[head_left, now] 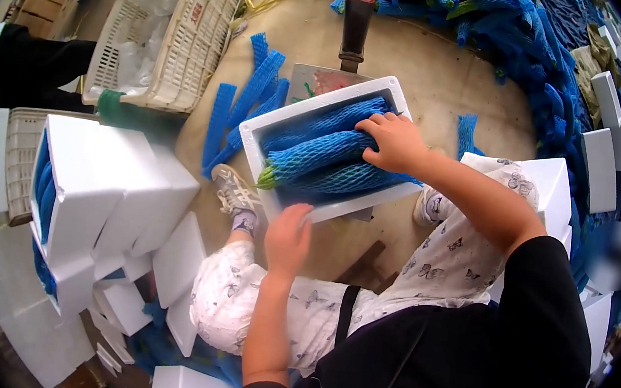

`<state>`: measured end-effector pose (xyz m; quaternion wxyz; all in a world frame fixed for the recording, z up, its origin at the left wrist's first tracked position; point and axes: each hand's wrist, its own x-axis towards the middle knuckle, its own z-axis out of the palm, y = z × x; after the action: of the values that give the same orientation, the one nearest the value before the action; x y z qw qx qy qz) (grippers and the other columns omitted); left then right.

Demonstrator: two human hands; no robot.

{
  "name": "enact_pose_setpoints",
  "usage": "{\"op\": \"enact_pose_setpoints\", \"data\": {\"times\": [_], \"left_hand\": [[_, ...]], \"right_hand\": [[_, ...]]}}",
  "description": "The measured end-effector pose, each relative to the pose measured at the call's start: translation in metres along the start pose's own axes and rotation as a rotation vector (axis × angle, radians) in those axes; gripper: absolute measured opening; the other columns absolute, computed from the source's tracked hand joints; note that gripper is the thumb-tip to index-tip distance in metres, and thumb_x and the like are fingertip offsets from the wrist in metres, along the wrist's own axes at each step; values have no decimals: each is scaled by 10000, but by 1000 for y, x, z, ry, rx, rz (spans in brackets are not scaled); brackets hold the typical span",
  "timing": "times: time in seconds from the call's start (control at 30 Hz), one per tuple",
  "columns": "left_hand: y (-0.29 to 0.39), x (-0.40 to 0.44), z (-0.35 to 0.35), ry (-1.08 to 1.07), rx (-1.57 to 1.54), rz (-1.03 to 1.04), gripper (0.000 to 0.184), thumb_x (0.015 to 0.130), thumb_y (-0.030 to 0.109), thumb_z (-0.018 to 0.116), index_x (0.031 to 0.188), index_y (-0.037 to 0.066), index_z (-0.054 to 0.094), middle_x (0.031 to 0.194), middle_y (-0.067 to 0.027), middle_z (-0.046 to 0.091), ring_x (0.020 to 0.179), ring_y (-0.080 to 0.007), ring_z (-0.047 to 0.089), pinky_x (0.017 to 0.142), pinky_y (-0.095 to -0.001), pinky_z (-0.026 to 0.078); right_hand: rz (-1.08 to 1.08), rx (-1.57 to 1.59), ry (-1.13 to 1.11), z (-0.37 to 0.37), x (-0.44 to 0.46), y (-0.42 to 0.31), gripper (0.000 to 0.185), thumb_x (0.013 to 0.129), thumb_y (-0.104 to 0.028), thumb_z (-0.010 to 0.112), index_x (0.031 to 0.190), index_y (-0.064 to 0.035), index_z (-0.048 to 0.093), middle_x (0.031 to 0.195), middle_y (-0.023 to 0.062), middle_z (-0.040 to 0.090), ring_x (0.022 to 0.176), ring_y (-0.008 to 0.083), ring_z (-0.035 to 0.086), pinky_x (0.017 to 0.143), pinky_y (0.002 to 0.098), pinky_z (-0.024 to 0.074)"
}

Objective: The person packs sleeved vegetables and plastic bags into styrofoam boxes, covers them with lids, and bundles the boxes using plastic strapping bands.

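Note:
A white foam box [255, 159] lies tilted in front of me, on or over a flat metal plate [323, 80]. Inside it are several long green vegetables in blue mesh sleeves [315, 152]; a leafy green tip shows at one sleeve's end. My right hand [396, 144] reaches in from the right, its fingers curled over a sleeved vegetable. Just outside the box's near rim is my left hand [287, 239], slightly blurred, with nothing visible in it and its fingers stretched toward the rim.
Loose blue mesh sleeves [248, 103] lie left of the box. Beyond them stands a cream plastic crate [191, 35] holding clear bags. White foam boxes [88, 192] are stacked at left. A heap of blue-sleeved vegetables [499, 16] fills the back right. Another person's dark-clothed leg [42, 64] is at far left.

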<state>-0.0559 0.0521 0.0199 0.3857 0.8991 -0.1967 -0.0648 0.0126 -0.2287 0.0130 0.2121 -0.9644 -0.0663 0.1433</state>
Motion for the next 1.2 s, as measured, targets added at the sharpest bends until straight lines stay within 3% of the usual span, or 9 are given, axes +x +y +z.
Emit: {"op": "enact_pose_setpoints", "data": {"times": [0.43,0.57,0.67,0.77,0.83,0.9,0.97,1.03,1.2], "left_hand": [[-7,54,35,-127,163,277,562,773,185,699,1286,93,488,1266,-121,512,1170,-329,475,1033,-489,330],[-3,81,68,-212,304,321,407,820,272,654,1166,81,561,1044,-94,608,990,-266,542,867,-406,395],[0,88,57,-248,315,254,308,921,358,511,1010,97,647,698,-98,623,621,-300,524,716,-384,391],[11,92,51,-556,427,-230,183,879,276,558,914,122,651,702,-115,643,650,-292,590,682,-407,405],[-4,90,57,-435,474,-28,209,914,263,493,900,120,645,711,-105,644,651,-336,570,663,-435,403],[-8,103,81,-411,437,79,217,922,255,475,904,120,644,724,-102,644,660,-350,563,664,-438,404],[1,98,97,-299,521,-9,233,930,235,453,935,111,650,766,-111,644,700,-350,563,686,-420,406],[1,94,95,-321,516,-34,241,933,240,447,939,108,649,785,-116,645,718,-345,564,693,-415,405],[7,74,87,-238,424,-51,300,947,288,419,985,81,634,887,-96,637,838,-319,566,792,-400,389]], "right_hand": [[29,78,576,-119,-43,52,669,725,-91,731,1314,-189,429,1035,165,645,940,337,645,807,352,509],[245,109,522,-155,-79,164,600,739,-127,681,1301,-160,474,1038,173,645,920,329,644,845,349,499],[689,-58,471,-107,-101,256,629,697,-235,648,1297,-161,474,1043,170,655,928,339,634,852,384,492],[1003,77,339,-56,-122,313,637,700,-214,659,1306,-180,466,1091,167,626,958,343,622,864,396,487],[1147,-30,432,-26,-128,351,640,713,-223,685,1310,-171,459,1150,143,582,995,322,612,864,395,487],[798,-774,569,2,-134,362,654,724,-235,712,1311,-139,439,1195,114,540,1027,292,607,852,374,494],[565,-438,26,15,-112,357,568,765,-338,689,1252,-95,527,1178,111,582,1048,275,604,876,374,484],[914,-37,-565,25,-94,333,508,787,-429,615,1153,-78,627,1208,142,597,1124,289,577,934,408,465],[1354,188,-8,149,-113,312,705,662,-326,765,1161,13,401,1057,243,624,978,370,626,861,424,499]]}}
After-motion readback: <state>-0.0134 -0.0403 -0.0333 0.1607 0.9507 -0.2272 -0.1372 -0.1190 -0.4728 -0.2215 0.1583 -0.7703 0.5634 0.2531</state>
